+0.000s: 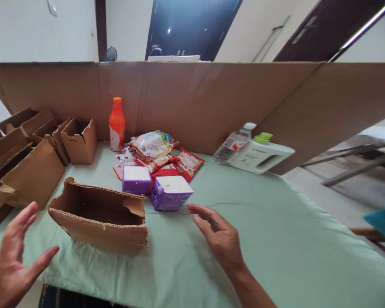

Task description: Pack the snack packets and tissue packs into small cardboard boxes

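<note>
An open, torn cardboard box (99,218) lies on the green tablecloth (276,239) in front of me. My left hand (14,256) hovers open to the left of the box, fingers spread, holding nothing. My right hand (216,233) is open to the right of the box, fingertips close to a purple and white pack (170,192). A second purple pack (136,179) sits just behind the box. Behind these packs lies a heap of snack packets (158,154).
An orange bottle (116,125) stands by the cardboard wall (211,98). A clear water bottle (232,144) and a white jug with a green cap (259,155) lie at the right. Several empty cardboard boxes (35,149) crowd the left side. The table edge drops off at the right.
</note>
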The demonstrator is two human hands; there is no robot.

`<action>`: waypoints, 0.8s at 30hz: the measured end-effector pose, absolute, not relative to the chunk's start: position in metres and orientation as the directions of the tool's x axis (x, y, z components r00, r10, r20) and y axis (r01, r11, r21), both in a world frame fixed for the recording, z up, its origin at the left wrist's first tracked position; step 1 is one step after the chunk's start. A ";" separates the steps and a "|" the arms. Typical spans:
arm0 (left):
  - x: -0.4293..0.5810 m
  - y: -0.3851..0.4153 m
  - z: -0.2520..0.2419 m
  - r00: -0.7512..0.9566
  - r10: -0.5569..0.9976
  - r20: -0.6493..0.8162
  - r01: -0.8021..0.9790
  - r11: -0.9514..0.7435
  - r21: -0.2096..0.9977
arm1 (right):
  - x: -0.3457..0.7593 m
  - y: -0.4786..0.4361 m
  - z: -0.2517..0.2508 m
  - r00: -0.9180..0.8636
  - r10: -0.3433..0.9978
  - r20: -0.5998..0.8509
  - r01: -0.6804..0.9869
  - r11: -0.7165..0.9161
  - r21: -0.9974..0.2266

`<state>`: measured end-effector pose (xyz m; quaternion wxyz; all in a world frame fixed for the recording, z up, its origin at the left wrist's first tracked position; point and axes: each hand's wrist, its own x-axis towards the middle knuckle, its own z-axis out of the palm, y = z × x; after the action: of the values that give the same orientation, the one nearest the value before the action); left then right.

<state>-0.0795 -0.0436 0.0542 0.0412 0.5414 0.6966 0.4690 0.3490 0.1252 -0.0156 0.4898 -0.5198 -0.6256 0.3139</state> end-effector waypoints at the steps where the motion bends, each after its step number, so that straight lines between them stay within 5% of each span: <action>1: -0.085 -0.036 0.045 -0.417 0.843 0.339 0.629 -0.001 0.777 | 0.340 0.117 -0.008 -0.083 0.951 0.299 0.350 0.309 -0.884; 6: -0.076 -0.003 0.000 -0.330 0.942 0.066 0.492 0.111 0.864 | 0.287 0.090 -0.009 -0.515 0.831 0.208 0.308 0.406 -0.860; 16: -0.004 -0.034 -0.029 -0.071 0.997 0.011 0.520 0.027 0.854 | 0.349 0.053 -0.025 -0.397 0.907 0.142 0.358 0.295 -0.886; 21: -0.031 0.003 -0.010 0.094 0.992 0.089 0.496 -0.124 0.859 | 0.372 0.063 0.030 -0.291 0.863 0.412 0.414 0.502 -0.760; 24: -0.034 0.022 0.000 0.147 0.978 0.149 0.509 -0.203 0.836 | 0.361 0.084 0.087 -0.548 0.721 0.424 0.434 0.678 -0.593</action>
<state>-0.0339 0.0219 0.0004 0.3223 0.6852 0.5426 0.3637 0.3612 0.0835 0.0871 0.3339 -0.3384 -0.8531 0.2152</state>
